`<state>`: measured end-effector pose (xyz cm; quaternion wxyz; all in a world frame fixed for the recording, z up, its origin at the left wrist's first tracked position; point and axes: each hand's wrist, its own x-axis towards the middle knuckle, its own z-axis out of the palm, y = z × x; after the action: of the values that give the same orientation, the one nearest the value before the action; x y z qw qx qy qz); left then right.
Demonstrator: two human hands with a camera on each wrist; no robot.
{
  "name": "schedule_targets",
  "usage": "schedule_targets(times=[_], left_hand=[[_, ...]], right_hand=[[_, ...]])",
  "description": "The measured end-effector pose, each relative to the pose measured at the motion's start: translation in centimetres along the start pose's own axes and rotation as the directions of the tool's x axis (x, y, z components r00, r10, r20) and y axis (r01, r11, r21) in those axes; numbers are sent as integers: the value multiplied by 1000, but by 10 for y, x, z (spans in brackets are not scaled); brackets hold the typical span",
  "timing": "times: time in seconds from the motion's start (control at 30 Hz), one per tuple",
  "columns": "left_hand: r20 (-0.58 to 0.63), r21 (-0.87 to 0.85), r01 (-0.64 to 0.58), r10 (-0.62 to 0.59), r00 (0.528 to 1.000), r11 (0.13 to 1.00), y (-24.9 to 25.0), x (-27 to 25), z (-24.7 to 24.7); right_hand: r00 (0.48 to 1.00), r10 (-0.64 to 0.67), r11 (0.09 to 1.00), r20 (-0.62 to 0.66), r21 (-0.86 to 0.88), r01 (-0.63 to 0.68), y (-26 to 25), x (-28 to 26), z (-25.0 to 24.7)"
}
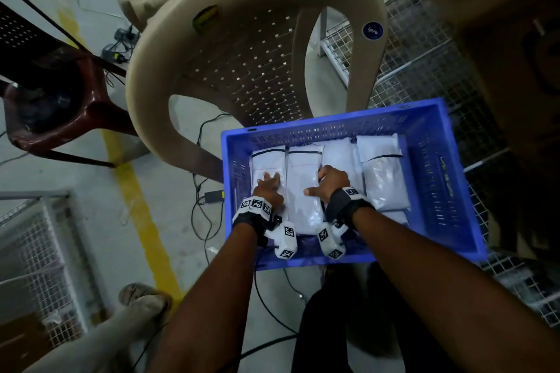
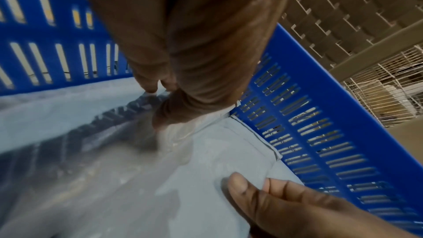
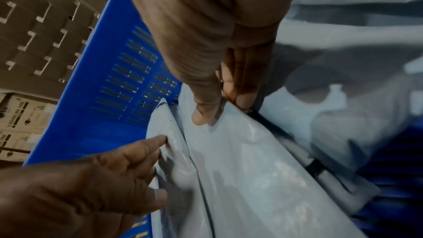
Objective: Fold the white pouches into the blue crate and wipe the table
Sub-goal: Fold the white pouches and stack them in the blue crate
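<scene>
A blue slotted crate (image 1: 333, 123) holds several white pouches side by side. My left hand (image 1: 268, 185) lies flat with spread fingers on the leftmost pouch (image 1: 266, 160). My right hand (image 1: 328, 183) pinches the right edge of the middle pouch (image 1: 300, 179), thumb on top and fingers tucked down beside it. The right wrist view shows that pinch (image 3: 219, 108) on the pouch (image 3: 240, 160), with the left hand (image 3: 128, 166) touching the neighbouring pouch. In the left wrist view the left hand (image 2: 160, 100) rests on the plastic by the crate wall (image 2: 320, 133). More pouches (image 1: 381, 179) fill the crate's right side.
A beige plastic chair (image 1: 242, 48) stands just behind the crate and a maroon chair (image 1: 60, 100) at the left. Wire mesh racks (image 1: 424, 54) and a brown box (image 1: 515, 70) close off the right. Cables (image 1: 206, 206) and a yellow line (image 1: 142, 212) cross the floor.
</scene>
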<state>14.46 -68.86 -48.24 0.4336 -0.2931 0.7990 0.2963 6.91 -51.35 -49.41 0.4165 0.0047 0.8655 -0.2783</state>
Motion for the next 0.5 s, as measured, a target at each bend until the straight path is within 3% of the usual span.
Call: schedule_targets(times=[0.2,0.37,0.5], left_hand=[[-48,185,-40,50,998,982,11,-6,-15],[29,278,-42,35,999,960,12,11,-7],[-16,271,-19,24,1000,962,-6,22,8]], right_hand=[[988,-89,994,-123,-73,80,-3,0,-21],[982,-115,950,147,-273,152,-14,14,-9],[976,-86,938,201,-314,148,-20,28,3]])
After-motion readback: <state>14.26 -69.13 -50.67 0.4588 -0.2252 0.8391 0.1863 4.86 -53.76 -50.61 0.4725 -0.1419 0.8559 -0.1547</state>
